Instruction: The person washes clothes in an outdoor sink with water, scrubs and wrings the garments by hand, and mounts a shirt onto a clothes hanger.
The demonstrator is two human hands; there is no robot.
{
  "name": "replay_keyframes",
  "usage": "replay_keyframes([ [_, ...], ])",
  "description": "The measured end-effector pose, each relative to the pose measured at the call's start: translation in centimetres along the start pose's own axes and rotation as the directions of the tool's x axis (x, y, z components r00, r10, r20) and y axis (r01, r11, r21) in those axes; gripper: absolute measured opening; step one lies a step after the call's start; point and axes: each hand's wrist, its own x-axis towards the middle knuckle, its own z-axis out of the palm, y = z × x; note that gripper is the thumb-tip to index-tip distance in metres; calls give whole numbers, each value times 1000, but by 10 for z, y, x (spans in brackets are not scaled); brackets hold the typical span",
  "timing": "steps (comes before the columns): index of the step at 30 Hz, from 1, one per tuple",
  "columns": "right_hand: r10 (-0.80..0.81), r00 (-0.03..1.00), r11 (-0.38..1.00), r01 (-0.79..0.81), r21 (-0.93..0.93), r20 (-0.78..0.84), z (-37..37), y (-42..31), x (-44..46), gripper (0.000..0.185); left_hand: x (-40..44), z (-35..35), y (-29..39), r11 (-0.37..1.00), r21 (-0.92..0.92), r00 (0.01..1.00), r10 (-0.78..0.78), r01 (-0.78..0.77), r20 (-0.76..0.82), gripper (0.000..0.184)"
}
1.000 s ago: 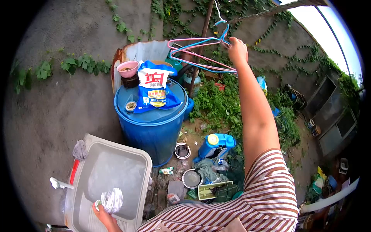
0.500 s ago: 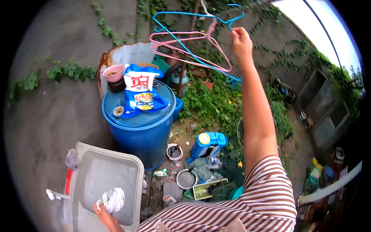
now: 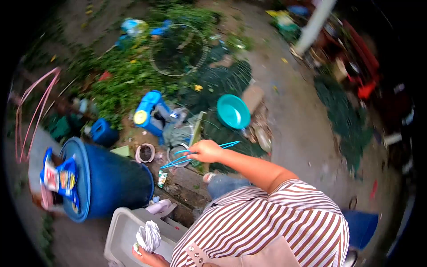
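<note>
My left hand (image 3: 150, 258) grips a bunched white-and-grey striped cloth (image 3: 150, 236) over the grey sink (image 3: 116, 222) at the bottom of the view. In my right hand (image 3: 203, 151) are blue clothes hangers (image 3: 178, 161), held low in front of my body; how many there are is hard to tell. Pink hangers (image 3: 41, 107) hang at the far left, apart from both hands.
A large blue barrel (image 3: 118, 182) carries a blue-and-white detergent bag (image 3: 66, 178). Beyond my right hand lie a blue jerrycan (image 3: 153, 111), a turquoise basin (image 3: 233, 111) and dark netting (image 3: 231, 84). A white pole (image 3: 313, 26) rises at upper right.
My right hand has come down from the hanging spot with the blue hangers. The pink hangers stay hanging. My view has swung right and down; my left hand still holds the cloth.
</note>
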Motion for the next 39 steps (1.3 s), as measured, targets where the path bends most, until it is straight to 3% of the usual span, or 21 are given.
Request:
replay_keyframes([
  [3, 162, 975, 984, -147, 103, -155, -13, 66, -93, 26, 0, 47, 20, 998, 60, 997, 0, -5, 77, 41],
  [4, 289, 944, 952, -266, 148, -161, -17, 82, -121, 29, -5, 66, 29, 999, 36, 990, 12, -17, 140, 39],
  [7, 496, 828, 811, -333, 481, -263, -39, 108, -186, 37, -23, 124, 47, 998, -35, 957, 52, -44, 287, 35],
  [10, 577, 785, 752, -401, 524, -227, -62, 135, -242, 28, -47, 182, 55, 994, -45, 865, 107, -98, 490, 36],
  [12, 609, 731, 747, -398, 533, -307, -74, 156, -280, 25, -81, 231, 61, 993, -69, 819, 117, -94, 562, 30],
  [14, 646, 657, 720, -358, 594, -388, -93, 172, -323, 18, -111, 278, 56, 982, -149, 687, 185, -112, 703, 29],
  [16, 721, 558, 670, -411, 618, -411, -117, 183, -370, 17, -162, 326, 56, 980, -155, 623, 201, -129, 756, 30],
  [18, 756, 511, 637, -432, 638, -409, -133, 205, -422, 17, -223, 370, 60, 963, -236, 478, 270, -131, 836, 28],
  [20, 790, 471, 598, -452, 662, -392, -146, 227, -480, 17, -299, 409, 61, 962, -245, 406, 272, -117, 873, 28],
  [22, 781, 420, 621, -454, 638, -461, -156, 245, -537, 17, -376, 446, 56, 969, -246, 334, 229, 9, 915, 31],
  [24, 784, 384, 620, -433, 655, -488, -176, 249, -590, 18, -445, 478, 53, 966, -257, 196, 257, -23, 946, 35],
  [26, 864, 235, 502, -370, 781, -445, -194, 241, -639, 17, -517, 509, 53, 965, -259, 48, 257, 37, 965, 36],
  [28, 854, 112, 516, -315, 797, -508, -199, 248, -682, 16, -583, 537, 55, 965, -235, -115, 248, 117, 962, 36],
  [31, 861, -9, 493, -230, 839, -508, -227, 240, -734, 15, -689, 556, 76, 958, -175, -280, 236, 227, 930, 36],
  [33, 817, -12, 572, -96, 814, -576, -243, 251, -765, 15, -751, 571, 80, 945, -114, -370, 228, 305, 901, 33],
  [37, 826, -63, 556, -61, 829, -560, -317, 256, -804, 21, -872, 596, 75, 893, 41, -590, 261, 448, 764, 24],
  [39, 744, -84, 666, 11, 746, -663, -351, 255, -818, 29, -932, 600, 71, 869, 150, -684, 253, 471, 684, 23],
])
